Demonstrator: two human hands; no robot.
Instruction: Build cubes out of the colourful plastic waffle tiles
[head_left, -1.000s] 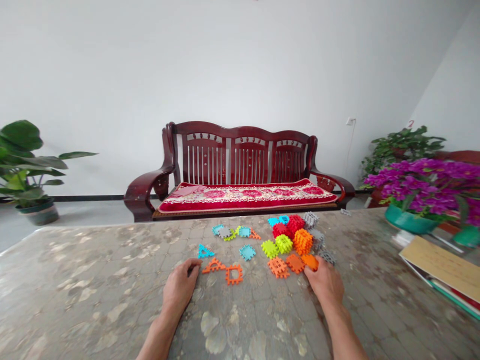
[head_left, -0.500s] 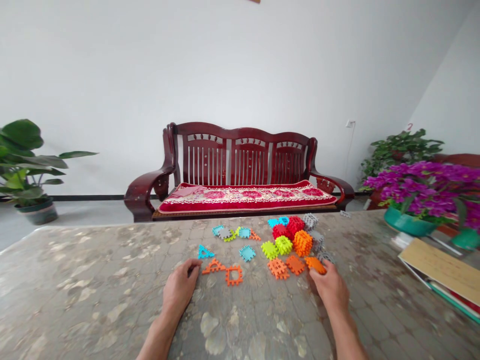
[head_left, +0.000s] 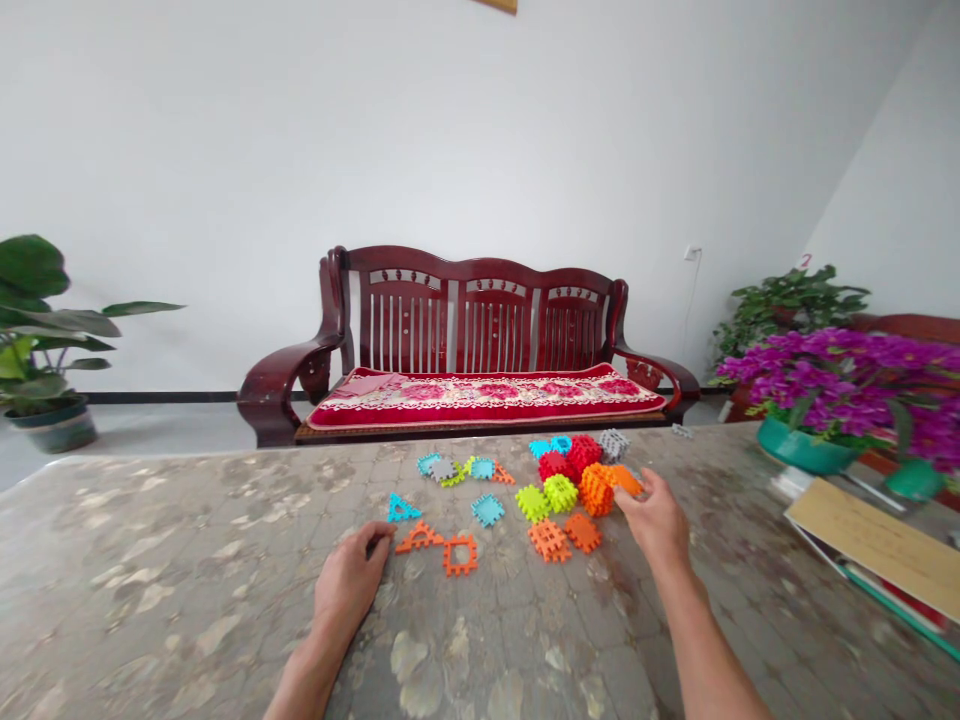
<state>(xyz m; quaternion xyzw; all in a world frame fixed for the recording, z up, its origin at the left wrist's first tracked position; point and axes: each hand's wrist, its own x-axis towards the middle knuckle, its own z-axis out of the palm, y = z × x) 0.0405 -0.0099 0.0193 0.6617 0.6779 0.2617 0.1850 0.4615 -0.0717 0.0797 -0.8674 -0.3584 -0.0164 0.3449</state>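
My right hand (head_left: 656, 518) pinches a flat orange toy piece (head_left: 625, 480) and holds it just above the table, against the orange toothed block (head_left: 595, 490) in the pile. My left hand (head_left: 349, 580) rests on the table (head_left: 187, 560) with fingers curled loosely, its fingertips next to an orange triangle piece (head_left: 418, 538). An orange square frame (head_left: 460, 553) lies right of it. Around the pile sit red blocks (head_left: 574, 458), lime green blocks (head_left: 551, 496), two flat orange pieces (head_left: 564, 536), a blue triangle (head_left: 401, 510) and a blue square (head_left: 488, 510).
Potted purple flowers (head_left: 840, 395) and stacked books or folders (head_left: 874, 545) sit on the table's right side. Beyond the far edge stands a dark wooden bench (head_left: 480, 340) with a red cushion. A leafy plant (head_left: 41, 345) is on the floor at left.
My right hand has lifted the flat orange piece from the near side of the pile and carried it up and away, beside the orange block. The left hand has barely moved.
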